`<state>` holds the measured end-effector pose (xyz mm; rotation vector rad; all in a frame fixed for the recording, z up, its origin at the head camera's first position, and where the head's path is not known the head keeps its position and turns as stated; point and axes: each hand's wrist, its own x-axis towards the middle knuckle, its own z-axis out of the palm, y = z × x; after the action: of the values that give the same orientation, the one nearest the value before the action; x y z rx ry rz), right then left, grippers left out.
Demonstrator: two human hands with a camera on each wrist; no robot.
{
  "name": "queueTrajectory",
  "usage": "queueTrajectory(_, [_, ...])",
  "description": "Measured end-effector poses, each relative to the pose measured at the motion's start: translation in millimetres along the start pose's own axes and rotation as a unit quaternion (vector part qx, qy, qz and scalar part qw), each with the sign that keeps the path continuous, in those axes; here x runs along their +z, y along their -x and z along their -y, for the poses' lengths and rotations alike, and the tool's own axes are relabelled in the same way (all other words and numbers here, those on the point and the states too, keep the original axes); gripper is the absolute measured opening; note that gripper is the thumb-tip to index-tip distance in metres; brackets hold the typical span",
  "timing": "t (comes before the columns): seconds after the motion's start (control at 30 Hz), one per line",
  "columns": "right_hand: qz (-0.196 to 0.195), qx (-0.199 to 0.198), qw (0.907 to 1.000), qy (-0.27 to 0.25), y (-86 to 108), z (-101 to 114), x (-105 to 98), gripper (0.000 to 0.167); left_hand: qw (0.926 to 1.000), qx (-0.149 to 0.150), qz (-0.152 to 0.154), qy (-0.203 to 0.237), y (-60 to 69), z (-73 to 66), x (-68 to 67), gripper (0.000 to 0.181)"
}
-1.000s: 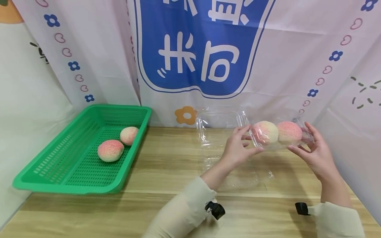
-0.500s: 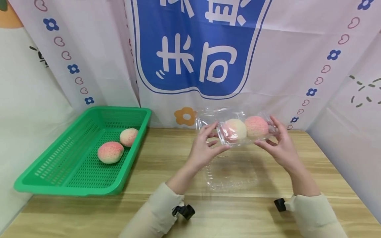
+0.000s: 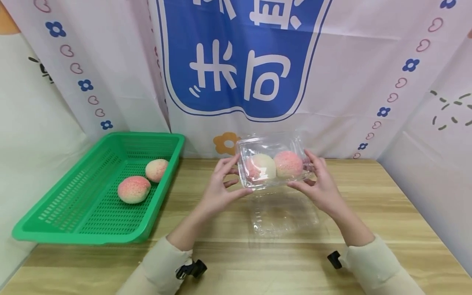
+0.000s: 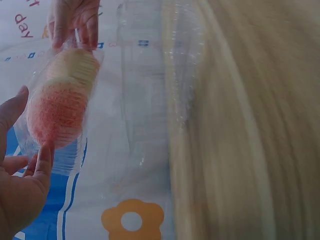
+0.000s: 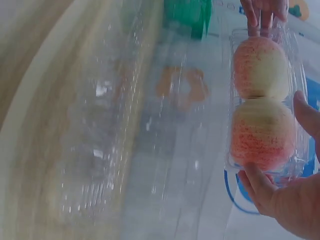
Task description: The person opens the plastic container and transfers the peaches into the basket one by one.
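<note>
Two peaches [image 3: 289,164] lie side by side in a clear plastic box, held up off the table between both hands. My left hand [image 3: 219,188] grips its left end, thumb at the lower edge. At the right end, my right hand [image 3: 321,186] pinches the box. In the left wrist view the near peach [image 4: 57,112] is red, close to the left fingers. The right wrist view shows both peaches [image 5: 262,132] through the clear plastic. Behind and below the held box, another clear container [image 3: 285,213] stands open on the table.
At the left stands a green basket [image 3: 79,237] with two peaches, one [image 3: 134,189] in front of the other [image 3: 156,170]. A printed cloth [image 3: 332,102] hangs behind the wooden table [image 3: 376,213].
Both hands have carried the box of peaches left, from the right side of the table to in front of the open container. The basket's peaches have stayed in place.
</note>
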<state>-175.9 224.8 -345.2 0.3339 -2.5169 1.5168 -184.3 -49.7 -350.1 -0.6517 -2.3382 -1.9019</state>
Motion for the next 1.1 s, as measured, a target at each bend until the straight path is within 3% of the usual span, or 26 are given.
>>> queueTrajectory(0.27, [0.019,0.008,0.9994,-0.027,-6.0,15,38,0.095,0.9978,-0.039,-0.050,-0.017,19.9,5.7,-29.6,0.090])
queueTrajectory(0.43, [0.033,0.014,0.9986,-0.038,-9.4,20,58,0.093,0.9958,-0.057,-0.062,-0.036,27.1,9.0,-44.5,0.086])
queueTrajectory(0.6, [0.070,0.015,0.9950,-0.069,-9.4,25,72,0.091,0.9930,-0.064,-0.072,-0.067,37.9,8.4,-61.6,0.082])
queueTrajectory(0.77, [0.101,0.018,0.9903,-0.094,-6.6,31,80,0.088,0.9911,-0.079,-0.061,-0.088,49.3,6.7,-77.7,0.081])
queueTrajectory(1.1, [0.140,0.021,0.9834,-0.114,-0.6,33,98,0.084,0.9892,-0.115,-0.029,-0.086,62.2,-1.2,-102.2,0.078])
